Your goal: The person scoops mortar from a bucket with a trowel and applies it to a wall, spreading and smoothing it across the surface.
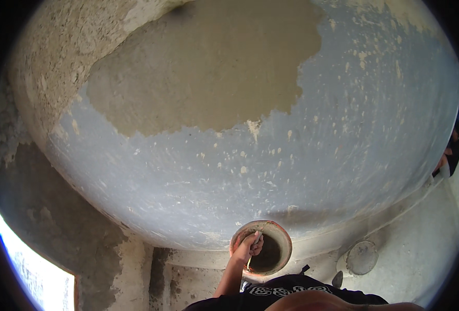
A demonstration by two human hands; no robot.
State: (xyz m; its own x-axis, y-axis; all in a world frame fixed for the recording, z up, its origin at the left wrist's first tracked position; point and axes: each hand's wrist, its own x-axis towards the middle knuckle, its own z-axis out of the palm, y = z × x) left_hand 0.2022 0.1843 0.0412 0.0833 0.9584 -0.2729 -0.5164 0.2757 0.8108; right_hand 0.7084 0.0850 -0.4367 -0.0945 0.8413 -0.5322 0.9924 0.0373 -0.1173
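Observation:
My left hand (250, 245) reaches over a round bucket (287, 243) with a reddish, worn rim, low in the middle. Its fingers are closed around a small grey thing (257, 238), too small to tell what it is. A thin pale strip shows just below the hand, against the bucket's dark inside. Beyond the bucket rises a pale blue wall (323, 155), scratched and flecked with cream spots. A broad patch of smooth grey-brown plaster (209, 67) with a ragged edge covers its upper middle. My right hand is out of view.
A round, pale, crusted container (362, 257) stands right of the bucket, near a dark pointed object (337, 280). Rough bare wall (58, 67) lies at upper left, a bright opening (30, 264) at lower left. Part of another person (449, 153) shows at the right edge.

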